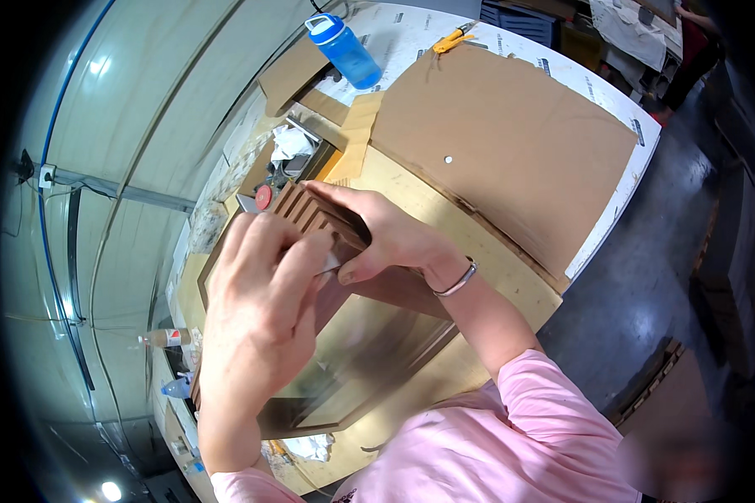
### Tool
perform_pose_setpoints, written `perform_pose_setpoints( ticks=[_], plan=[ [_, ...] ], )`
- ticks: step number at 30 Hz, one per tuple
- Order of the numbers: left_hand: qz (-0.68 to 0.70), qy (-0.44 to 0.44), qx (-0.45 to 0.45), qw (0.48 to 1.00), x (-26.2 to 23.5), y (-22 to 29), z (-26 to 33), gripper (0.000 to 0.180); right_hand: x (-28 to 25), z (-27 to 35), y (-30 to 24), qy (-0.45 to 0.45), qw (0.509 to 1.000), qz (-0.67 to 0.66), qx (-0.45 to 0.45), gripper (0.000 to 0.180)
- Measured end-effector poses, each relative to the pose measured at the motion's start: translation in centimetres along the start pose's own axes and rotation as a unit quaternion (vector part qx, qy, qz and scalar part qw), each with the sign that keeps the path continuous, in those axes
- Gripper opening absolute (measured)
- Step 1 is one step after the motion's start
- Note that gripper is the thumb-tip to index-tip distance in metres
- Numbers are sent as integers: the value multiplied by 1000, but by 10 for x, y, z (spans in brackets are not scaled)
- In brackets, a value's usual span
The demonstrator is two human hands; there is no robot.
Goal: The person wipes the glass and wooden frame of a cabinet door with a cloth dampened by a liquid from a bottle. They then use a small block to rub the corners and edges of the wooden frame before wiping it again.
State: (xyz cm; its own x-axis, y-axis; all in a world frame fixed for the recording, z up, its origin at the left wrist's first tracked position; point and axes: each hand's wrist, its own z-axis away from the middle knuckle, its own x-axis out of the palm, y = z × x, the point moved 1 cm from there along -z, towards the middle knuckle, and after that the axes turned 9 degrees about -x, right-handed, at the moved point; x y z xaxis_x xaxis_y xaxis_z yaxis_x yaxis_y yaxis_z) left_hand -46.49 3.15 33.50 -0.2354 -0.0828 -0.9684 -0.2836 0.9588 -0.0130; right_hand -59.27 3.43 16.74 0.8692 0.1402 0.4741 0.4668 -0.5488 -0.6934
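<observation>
A brown wooden piece with stepped ridges (304, 210) stands up in front of me at the middle of the view. My right hand (386, 230) is closed around its right side, with the thumb near its lower corner. My left hand (264, 310) is closed too, its fingers bent against the near side of the piece. A small pale, flat thing (330, 261) shows at the left fingertips, and I cannot make out what it is. Below both hands lies a dark brown frame (407, 369) with a shiny, see-through panel (344, 369); my left hand and forearm hide part of it.
A brown cardboard sheet (512, 134) covers the table's far right. Beyond stand a blue water bottle (348, 54) and a yellow-handled tool (451, 40). A white cloth (291, 142) and a red round lid (264, 197) lie left. A brown-and-clear bottle (168, 337) stands at the left edge.
</observation>
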Motion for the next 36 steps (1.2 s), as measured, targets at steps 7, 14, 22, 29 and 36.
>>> perform_pose_setpoints(
  ticks=[7,14,22,29,36],
  plan=[
    [0,5,9,1000,3,5,-3,32,4,-2,3,-11,1000,-24,-6,109],
    [66,46,-140,987,-18,-26,31,31,-1,-1,3,-13,999,22,-34,108],
    [137,98,-217,961,-4,-55,44,35,-2,1,7,-11,999,-17,-33,107],
    [48,47,-59,996,5,-54,-17,39,2,1,1,-1,999,-48,-6,107],
    [4,-29,29,999,15,-58,-55,38,2,0,-2,-19,999,-45,3,101]
  ],
)
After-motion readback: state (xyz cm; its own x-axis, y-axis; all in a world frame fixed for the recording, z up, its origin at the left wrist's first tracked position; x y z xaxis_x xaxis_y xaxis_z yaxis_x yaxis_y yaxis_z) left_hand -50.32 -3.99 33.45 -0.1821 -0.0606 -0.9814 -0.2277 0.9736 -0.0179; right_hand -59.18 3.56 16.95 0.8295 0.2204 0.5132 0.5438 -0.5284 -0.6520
